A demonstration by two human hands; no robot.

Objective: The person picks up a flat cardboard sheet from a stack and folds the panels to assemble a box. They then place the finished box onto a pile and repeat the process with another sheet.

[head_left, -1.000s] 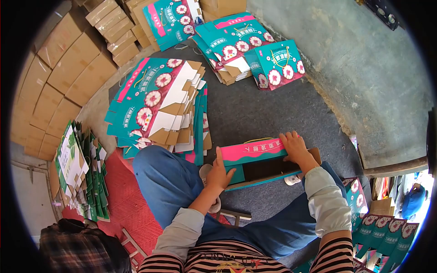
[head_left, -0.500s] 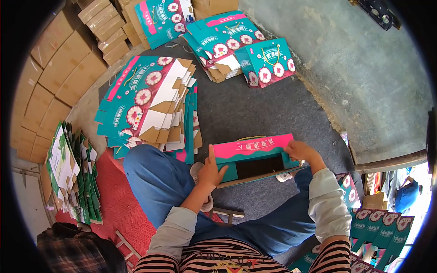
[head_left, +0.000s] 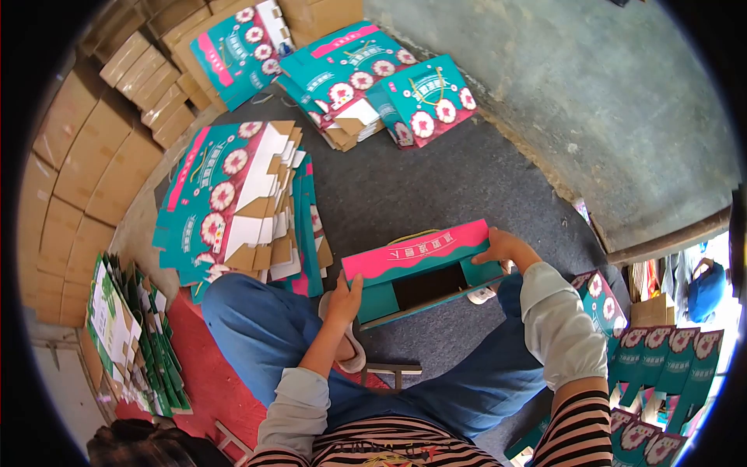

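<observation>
So in the head view, the person's got a teal-and-pink box point(head_left: 424, 253) out in front, between and just past the knees of their blue trousers point(head_left: 264, 311). Its open side faces them, dark inside, and a gold cord handle point(head_left: 412, 235) pokes up along the far edge. Left hand point(head_left: 343, 302) is pinching the left end, thumb toward the pink strip; right hand point(head_left: 506, 247) has the right end, thumb inward near the top corner, other fingers mostly hidden.

Off to the left there's a messy stack of flat cartons point(head_left: 222, 194) near the left knee, with green cartons point(head_left: 132, 335) further out on the red mat point(head_left: 198, 358). An upright box point(head_left: 432, 101) sits up by the concrete wall point(head_left: 622, 93).
</observation>
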